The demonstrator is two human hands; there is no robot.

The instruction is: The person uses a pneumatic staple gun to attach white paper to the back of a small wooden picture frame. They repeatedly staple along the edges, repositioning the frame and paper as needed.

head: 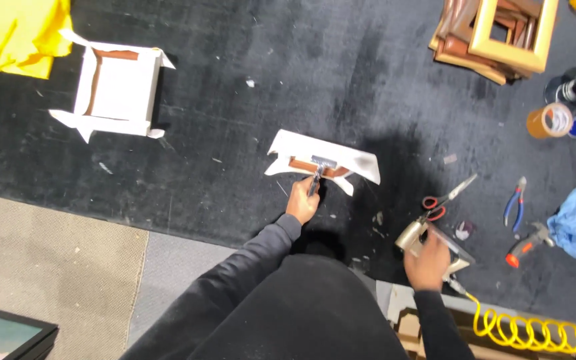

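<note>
Head view: left hand closed round a small metal-headed scraper tool, its head on a white-wrapped brown wooden frame just beyond the knuckles. Right hand grips a metal pneumatic stapler, body partly hidden; yellow coiled hose cut off at the edge. Black mat counter.

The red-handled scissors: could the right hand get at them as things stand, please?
Probably not at once: the right hand grips the air stapler. The scissors lie uncovered just beyond it.
</note>
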